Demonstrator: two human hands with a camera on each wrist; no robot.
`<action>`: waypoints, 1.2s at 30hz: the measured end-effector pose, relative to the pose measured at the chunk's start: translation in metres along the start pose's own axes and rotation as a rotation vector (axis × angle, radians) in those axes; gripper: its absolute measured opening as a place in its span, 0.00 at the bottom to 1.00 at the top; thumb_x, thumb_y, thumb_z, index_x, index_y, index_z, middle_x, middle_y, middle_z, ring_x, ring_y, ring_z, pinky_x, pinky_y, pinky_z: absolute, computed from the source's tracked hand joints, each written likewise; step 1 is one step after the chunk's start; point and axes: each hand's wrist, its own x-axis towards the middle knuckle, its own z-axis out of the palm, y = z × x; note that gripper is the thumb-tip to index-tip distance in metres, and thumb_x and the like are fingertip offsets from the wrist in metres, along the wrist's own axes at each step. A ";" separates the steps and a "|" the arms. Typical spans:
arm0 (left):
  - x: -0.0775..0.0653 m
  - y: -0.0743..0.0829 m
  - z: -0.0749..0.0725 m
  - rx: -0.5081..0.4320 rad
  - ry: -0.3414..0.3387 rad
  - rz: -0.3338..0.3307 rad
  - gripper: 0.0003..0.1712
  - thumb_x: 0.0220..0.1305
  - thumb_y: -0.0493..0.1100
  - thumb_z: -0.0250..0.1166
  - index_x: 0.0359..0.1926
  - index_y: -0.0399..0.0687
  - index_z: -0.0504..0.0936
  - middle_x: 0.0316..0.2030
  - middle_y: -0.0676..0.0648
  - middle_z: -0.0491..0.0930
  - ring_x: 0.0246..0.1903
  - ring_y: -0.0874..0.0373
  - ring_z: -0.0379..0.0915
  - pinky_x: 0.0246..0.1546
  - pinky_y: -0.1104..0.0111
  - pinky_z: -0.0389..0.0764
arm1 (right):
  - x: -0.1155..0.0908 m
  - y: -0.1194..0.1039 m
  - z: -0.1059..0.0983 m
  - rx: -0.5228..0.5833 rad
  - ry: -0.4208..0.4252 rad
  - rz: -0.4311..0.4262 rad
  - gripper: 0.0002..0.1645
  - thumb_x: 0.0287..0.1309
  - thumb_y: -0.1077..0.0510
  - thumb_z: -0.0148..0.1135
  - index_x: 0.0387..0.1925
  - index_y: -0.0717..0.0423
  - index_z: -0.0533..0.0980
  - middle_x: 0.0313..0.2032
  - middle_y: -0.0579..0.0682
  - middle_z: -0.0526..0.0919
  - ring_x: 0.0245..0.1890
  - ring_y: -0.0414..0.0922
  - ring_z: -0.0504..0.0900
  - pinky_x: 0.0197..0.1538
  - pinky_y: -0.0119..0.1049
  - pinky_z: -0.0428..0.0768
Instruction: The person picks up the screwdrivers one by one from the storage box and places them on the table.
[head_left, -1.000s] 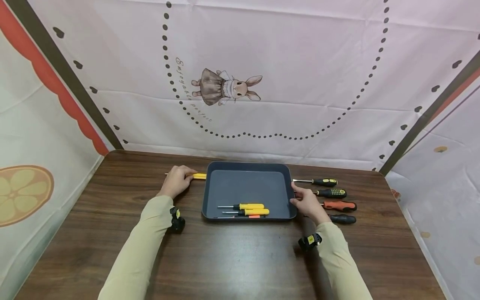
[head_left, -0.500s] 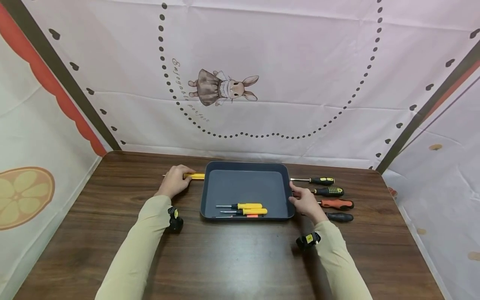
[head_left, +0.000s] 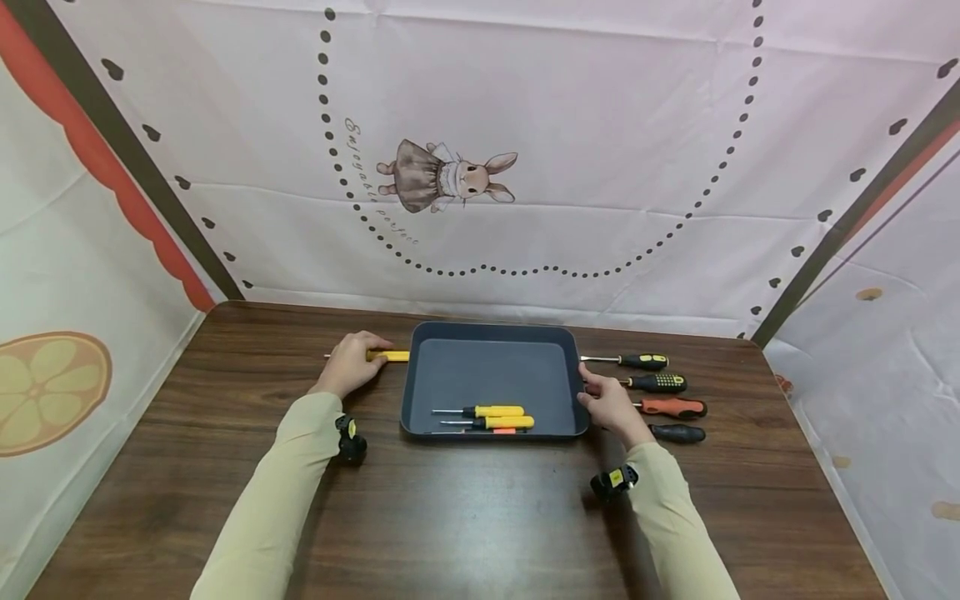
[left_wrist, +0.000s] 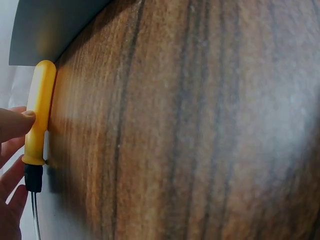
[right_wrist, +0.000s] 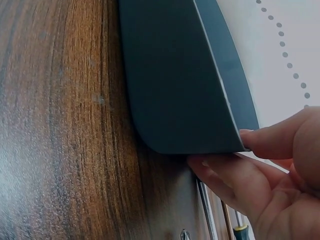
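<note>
My left hand (head_left: 350, 363) holds a yellow-handled screwdriver (head_left: 396, 356) at the left side of a dark grey tray (head_left: 491, 367). In the left wrist view the thumb presses on its yellow handle (left_wrist: 40, 107), with other fingers behind; the handle's rounded end is right at the tray wall (left_wrist: 45, 35). A black collar and thin metal shaft extend below the handle. My right hand (head_left: 611, 404) grips the tray's right rim, thumb over the edge and fingers underneath, as the right wrist view shows the tray corner (right_wrist: 200, 125). Two yellow screwdrivers (head_left: 498, 412) lie inside the tray near its front wall.
Right of the tray, several screwdrivers lie in a row: two black-and-yellow ones, including a dotted handle (head_left: 658, 383), an orange one (head_left: 675, 407) and a black one (head_left: 677, 434). A printed cloth (head_left: 600, 150) hangs behind the brown wooden table (head_left: 450, 525).
Two yellow strips showed beside my left hand earlier; now a single yellow handle shows there. Both hands stay in nearly the same place, and the head view has shifted slightly.
</note>
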 end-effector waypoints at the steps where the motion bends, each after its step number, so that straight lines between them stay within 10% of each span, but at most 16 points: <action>1: 0.000 0.000 0.000 -0.001 0.000 0.001 0.15 0.56 0.36 0.61 0.46 0.41 0.81 0.45 0.38 0.77 0.48 0.40 0.68 0.50 0.47 0.65 | 0.000 0.000 0.000 0.002 0.000 0.004 0.33 0.61 0.64 0.50 0.67 0.52 0.54 0.57 0.71 0.65 0.51 0.56 0.72 0.33 0.37 0.77; 14: 0.002 0.006 -0.002 -0.014 -0.001 0.015 0.17 0.57 0.39 0.61 0.48 0.41 0.80 0.46 0.40 0.76 0.48 0.43 0.68 0.50 0.50 0.67 | -0.003 -0.002 -0.001 0.009 -0.008 0.007 0.34 0.61 0.64 0.49 0.67 0.52 0.53 0.56 0.71 0.66 0.48 0.54 0.74 0.32 0.36 0.76; 26: 0.006 0.088 -0.007 -0.013 0.086 0.191 0.25 0.55 0.45 0.64 0.54 0.40 0.75 0.47 0.40 0.75 0.48 0.45 0.68 0.49 0.54 0.69 | -0.002 -0.001 -0.002 0.008 0.001 -0.004 0.33 0.61 0.65 0.50 0.67 0.53 0.54 0.54 0.71 0.68 0.37 0.49 0.76 0.28 0.35 0.75; 36: -0.005 0.139 0.030 0.090 -0.177 0.292 0.22 0.58 0.48 0.62 0.53 0.44 0.76 0.49 0.45 0.74 0.49 0.49 0.68 0.49 0.57 0.71 | 0.001 -0.002 0.000 0.022 0.002 0.035 0.34 0.61 0.64 0.50 0.67 0.50 0.54 0.55 0.69 0.69 0.29 0.46 0.74 0.27 0.34 0.73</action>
